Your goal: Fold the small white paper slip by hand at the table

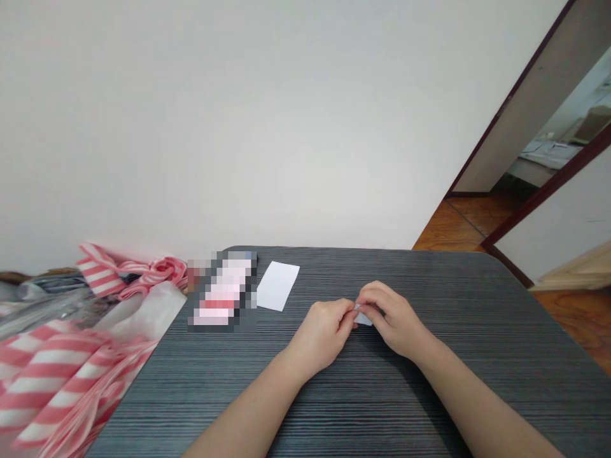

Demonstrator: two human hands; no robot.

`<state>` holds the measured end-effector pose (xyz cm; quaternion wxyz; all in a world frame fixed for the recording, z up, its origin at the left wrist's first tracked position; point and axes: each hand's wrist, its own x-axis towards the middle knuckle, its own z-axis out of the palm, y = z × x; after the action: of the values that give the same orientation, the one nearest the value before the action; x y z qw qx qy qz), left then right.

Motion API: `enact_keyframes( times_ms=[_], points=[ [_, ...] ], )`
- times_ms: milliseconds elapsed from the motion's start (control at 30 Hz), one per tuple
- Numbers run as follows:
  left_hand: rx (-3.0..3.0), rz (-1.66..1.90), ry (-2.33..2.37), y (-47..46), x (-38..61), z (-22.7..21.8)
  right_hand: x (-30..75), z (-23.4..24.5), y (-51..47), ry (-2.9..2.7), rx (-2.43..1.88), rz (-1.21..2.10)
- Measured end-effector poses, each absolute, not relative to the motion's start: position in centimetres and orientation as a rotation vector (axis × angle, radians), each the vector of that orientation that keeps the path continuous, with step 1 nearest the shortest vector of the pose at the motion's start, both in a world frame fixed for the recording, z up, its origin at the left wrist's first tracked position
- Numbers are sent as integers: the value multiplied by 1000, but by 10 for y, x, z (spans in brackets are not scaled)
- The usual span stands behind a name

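Bare forearms (243,416) lead to left hand (322,334) and right hand (396,321), fingers (372,294) pinching a small folded white paper (363,318) mid-frame over the bench (458,280); any slackened pinch could drop it.

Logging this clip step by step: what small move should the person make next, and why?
Probably press the small white paper piece flat, since the left hand and right hand both pinch it, while the white paper rectangle lies apart.

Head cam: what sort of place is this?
Probably a room in a home: a wooden floor beyond a doorway, a dark table, and striped plastic bags piled beside it.
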<state>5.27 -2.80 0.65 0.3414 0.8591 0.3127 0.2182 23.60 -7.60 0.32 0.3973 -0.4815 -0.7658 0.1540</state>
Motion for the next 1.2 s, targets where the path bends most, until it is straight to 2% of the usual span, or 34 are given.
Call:
enact_keyframes(
  times_ms=[233,600,933,1200],
  points=[
    [2356,577,805,-27,52,4,240,10,-73,-2237,-1259,154],
    [2457,515,783,-29,50,6,242,19,-75,-2409,-1330,30],
    [2490,474,785,-29,50,10,244,13,-76,-2179,-1324,330],
    [2476,460,779,-30,49,10,244,9,-77,-2155,-1289,392]
  ],
)
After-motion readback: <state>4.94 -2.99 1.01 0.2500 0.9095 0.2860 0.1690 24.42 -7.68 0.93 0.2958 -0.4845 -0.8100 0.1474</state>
